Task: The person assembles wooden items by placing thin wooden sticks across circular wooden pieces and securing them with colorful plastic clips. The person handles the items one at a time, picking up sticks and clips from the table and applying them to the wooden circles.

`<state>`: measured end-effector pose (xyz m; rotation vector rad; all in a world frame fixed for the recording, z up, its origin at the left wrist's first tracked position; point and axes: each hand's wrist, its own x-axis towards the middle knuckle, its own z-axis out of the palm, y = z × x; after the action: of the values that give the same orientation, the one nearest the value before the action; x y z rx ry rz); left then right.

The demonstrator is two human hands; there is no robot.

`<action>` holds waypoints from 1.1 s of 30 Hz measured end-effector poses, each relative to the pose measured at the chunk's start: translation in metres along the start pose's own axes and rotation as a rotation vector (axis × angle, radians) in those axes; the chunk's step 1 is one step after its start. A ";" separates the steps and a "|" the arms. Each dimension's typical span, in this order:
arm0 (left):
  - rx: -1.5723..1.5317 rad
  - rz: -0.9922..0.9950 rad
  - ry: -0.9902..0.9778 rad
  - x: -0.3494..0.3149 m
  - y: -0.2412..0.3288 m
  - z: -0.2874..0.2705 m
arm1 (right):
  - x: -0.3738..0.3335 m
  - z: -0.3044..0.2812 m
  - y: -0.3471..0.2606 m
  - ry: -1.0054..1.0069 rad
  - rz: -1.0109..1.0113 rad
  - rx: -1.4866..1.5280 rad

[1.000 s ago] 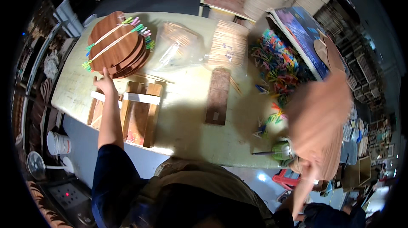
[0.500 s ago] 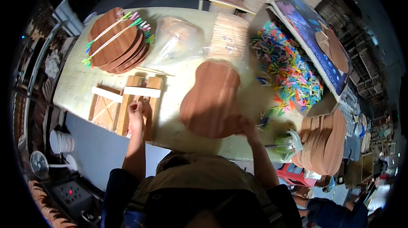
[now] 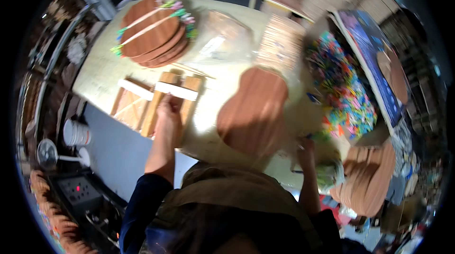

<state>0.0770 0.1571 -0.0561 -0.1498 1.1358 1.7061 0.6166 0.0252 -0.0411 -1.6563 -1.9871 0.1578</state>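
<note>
A brown guitar-shaped wooden panel (image 3: 256, 107) lies flat on the table in front of me. To its left, my left hand (image 3: 168, 114) reaches into a wooden block fixture (image 3: 150, 112). Its fingers are pinched together just below the white strip (image 3: 176, 91) across the blocks, and what they hold is hidden. My right hand (image 3: 306, 152) is off the panel's lower right edge, beside a green container (image 3: 328, 174). Motion blurs its fingers, so any small thing in them cannot be made out.
Several round-edged panels (image 3: 149, 31) with sticks and clips are stacked at the far left. A plastic bag (image 3: 222, 40) and a bundle of thin sticks (image 3: 282, 40) lie at the back. Colourful clips (image 3: 346, 93) fill a box at right, near stacked panels (image 3: 367, 176).
My right hand has left the panel's lower edge and moved right, toward the green container. My left hand stays at the fixture. The whole view has shifted.
</note>
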 end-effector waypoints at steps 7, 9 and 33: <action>0.389 0.786 -0.259 -0.064 -0.011 0.043 | -0.005 -0.001 -0.006 -0.137 0.483 -0.111; 0.822 0.923 -0.437 -0.098 -0.036 0.072 | 0.010 -0.002 -0.006 -0.034 0.407 0.035; 1.200 1.121 -1.162 -0.126 -0.171 0.151 | 0.054 0.069 -0.018 -0.181 -0.282 0.461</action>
<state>0.3312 0.1863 -0.0047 2.2206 1.0829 1.1594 0.5631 0.0891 -0.0740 -1.0936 -2.0918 0.6274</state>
